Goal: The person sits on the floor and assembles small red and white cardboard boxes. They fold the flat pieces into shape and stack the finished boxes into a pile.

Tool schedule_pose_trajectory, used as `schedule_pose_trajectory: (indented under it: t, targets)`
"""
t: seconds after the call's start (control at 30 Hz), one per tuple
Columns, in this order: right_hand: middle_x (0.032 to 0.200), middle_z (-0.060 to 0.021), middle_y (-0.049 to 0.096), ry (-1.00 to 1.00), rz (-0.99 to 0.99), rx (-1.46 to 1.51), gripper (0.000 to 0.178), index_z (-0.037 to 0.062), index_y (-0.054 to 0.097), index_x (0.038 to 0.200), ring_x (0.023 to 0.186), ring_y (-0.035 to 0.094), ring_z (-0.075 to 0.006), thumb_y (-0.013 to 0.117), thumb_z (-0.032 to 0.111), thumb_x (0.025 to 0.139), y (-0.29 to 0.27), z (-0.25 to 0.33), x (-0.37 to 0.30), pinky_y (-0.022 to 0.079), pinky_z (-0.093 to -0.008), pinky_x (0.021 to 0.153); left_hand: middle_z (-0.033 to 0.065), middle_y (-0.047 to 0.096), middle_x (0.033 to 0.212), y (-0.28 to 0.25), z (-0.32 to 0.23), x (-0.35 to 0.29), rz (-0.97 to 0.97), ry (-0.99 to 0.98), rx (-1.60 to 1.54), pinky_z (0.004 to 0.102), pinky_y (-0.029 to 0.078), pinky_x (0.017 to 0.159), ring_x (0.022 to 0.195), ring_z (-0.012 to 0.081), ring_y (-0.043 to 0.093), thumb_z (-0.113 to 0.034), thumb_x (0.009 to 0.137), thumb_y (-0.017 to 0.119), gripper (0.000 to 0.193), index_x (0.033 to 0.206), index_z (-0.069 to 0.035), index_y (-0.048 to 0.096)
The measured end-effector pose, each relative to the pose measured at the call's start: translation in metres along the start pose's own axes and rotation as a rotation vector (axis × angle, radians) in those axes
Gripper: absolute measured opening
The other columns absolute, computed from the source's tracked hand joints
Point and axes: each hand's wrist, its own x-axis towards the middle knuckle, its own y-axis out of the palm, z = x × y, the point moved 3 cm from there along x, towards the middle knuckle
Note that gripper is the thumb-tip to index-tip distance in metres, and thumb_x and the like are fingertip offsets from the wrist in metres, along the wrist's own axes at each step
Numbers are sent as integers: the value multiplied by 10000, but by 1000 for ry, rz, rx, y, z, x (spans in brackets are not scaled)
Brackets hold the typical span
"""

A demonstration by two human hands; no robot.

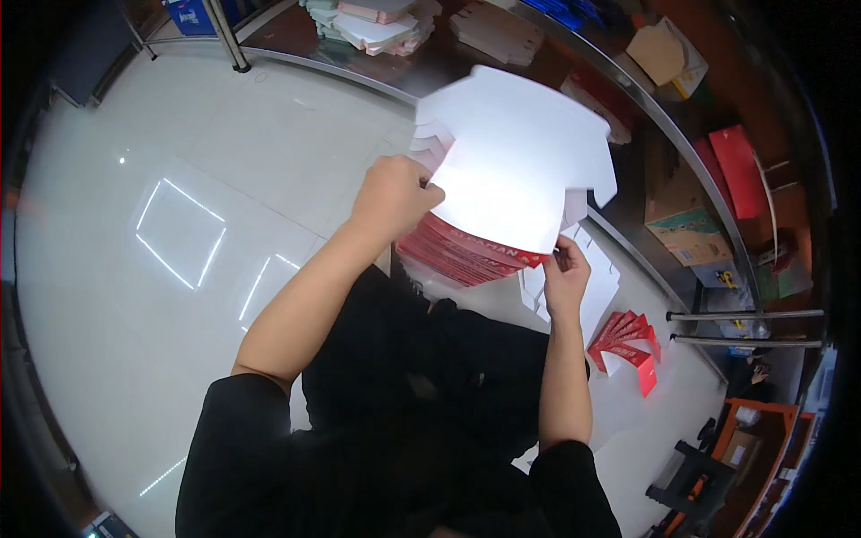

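In front of me is a die-cut cardboard blank (511,161), its plain white face up and tabs sticking out at its sides. My left hand (395,195) pinches its left edge between thumb and curled fingers. At the near right corner, my right hand (567,276) has its fingers closed on the blank's edge. Beneath it shows a thick stack of red printed blanks (462,255), with several white tabs fanned at the left side. What supports the stack is hidden from view.
White blanks (603,280) and a fanned group of red folded pieces (628,345) lie to the right. Metal shelving (377,82) curves across the far side, holding flat cardboard stacks (372,25) and a cardboard box (686,211). A black stool (689,480) stands at lower right beside an orange frame (762,408).
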Motion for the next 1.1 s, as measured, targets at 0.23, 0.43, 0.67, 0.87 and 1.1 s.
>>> schedule_pose_trajectory:
  t: [0.23, 0.43, 0.67, 0.87, 1.1]
  targets:
    - [1091, -77, 652, -218, 139, -173, 365, 18, 653, 1169, 925, 550, -165, 708, 33, 808, 4, -8, 13, 440, -297, 799, 203, 641, 624, -6, 1, 6, 36, -3, 50, 383, 521, 605, 565, 313, 638, -173, 703, 704, 210, 761, 27, 734]
    - [968, -92, 644, -405, 54, -245, 428, 6, 658, 1135, 899, 580, -199, 785, 75, 733, 6, 11, -10, 442, -308, 782, 158, 737, 766, -9, -25, 10, -153, 126, 31, 343, 560, 692, 684, 274, 712, -362, 766, 770, 394, 880, 15, 777]
    - [1029, -135, 660, -423, 71, -264, 445, -6, 657, 1129, 972, 619, -291, 795, 85, 716, 9, 27, -27, 490, -378, 869, 243, 714, 766, 64, -140, 8, 272, 216, 266, 410, 566, 720, 750, 340, 728, -537, 802, 754, 613, 881, 71, 751]
    - [1053, -116, 666, -564, 144, -335, 261, 20, 705, 1014, 999, 605, -325, 765, 143, 792, 2, 28, -33, 489, -418, 876, 193, 691, 688, 99, -146, 34, 558, 204, 291, 388, 528, 611, 629, 267, 682, -282, 805, 758, 330, 824, 47, 739]
    - [1038, -90, 665, -596, 98, -300, 238, 54, 723, 966, 1011, 598, -295, 781, 216, 801, -5, 29, -39, 486, -418, 887, 263, 685, 733, 104, -160, 21, 631, 68, 453, 415, 583, 644, 662, 346, 720, -179, 792, 727, 294, 775, 110, 679]
